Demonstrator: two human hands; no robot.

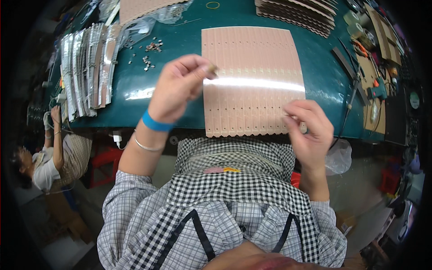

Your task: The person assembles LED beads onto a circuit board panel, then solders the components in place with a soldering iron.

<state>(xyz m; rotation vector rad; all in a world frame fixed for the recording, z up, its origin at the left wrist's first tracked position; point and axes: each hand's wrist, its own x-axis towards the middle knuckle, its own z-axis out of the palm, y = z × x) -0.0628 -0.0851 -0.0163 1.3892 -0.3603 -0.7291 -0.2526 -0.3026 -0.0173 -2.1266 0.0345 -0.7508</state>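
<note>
1. Surface (180, 96): green, glossy. Pale pink-brown scored panel (249, 54) lies flat on it, directly in front of the person; rows of small dark holes near its far and near ends, near edge scalloped. Bright glare band crosses its middle.
2. Left hand (176, 85): above the panel's left edge, thumb and forefinger pinched on a small brownish piece (213, 70), blurred, kind unclear. Blue wristband (156, 122) on that wrist.
3. Right hand (313, 130): at the panel's near right edge, fingers curled, thumb and forefinger tips close together. Cannot tell whether anything is gripped.
4. Left of panel: scattered small metal parts (154, 46); farther left, a row of silvery strips (85, 67). Clear plastic bag (140, 28) beyond the metal parts.
5. Far right: stack of scalloped panels (299, 15). Right end of surface: green-bodied tool (377, 92).
6. Left margin: another person (49, 164), one arm reaching forward.
</note>
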